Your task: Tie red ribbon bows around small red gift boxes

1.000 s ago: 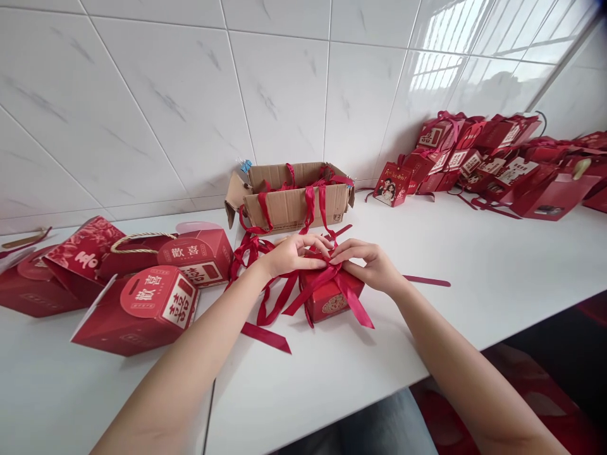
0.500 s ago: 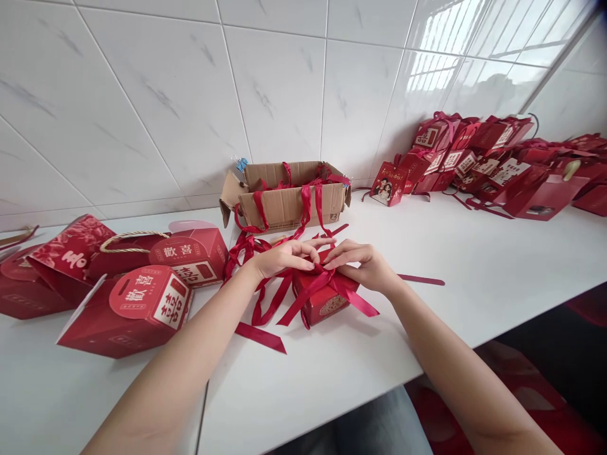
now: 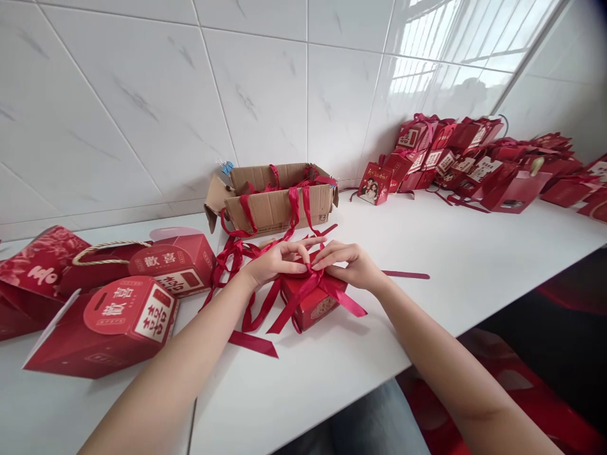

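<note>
A small red box (image 3: 310,311) rests on the white table, wrapped with a red ribbon (image 3: 303,289) that crosses on its top; two ribbon tails hang over the near side. My left hand (image 3: 279,260) pinches the ribbon at the knot from the left, its index finger stretched past it. From the right, my right hand (image 3: 348,262) pinches the same knot, fingertips nearly touching those of the left. Loose red ribbons lie left of the box and trail from a cardboard box (image 3: 279,208) behind it.
Red gift boxes (image 3: 111,319) stand on the left, some with rope handles. A pile of ribboned red boxes (image 3: 455,151) sits at the back right near the tiled wall. The white table's (image 3: 237,404) front edge runs below my arms.
The view has shifted slightly, so the scene sits further left. Both hands stay at the knot, with only small finger movements.
</note>
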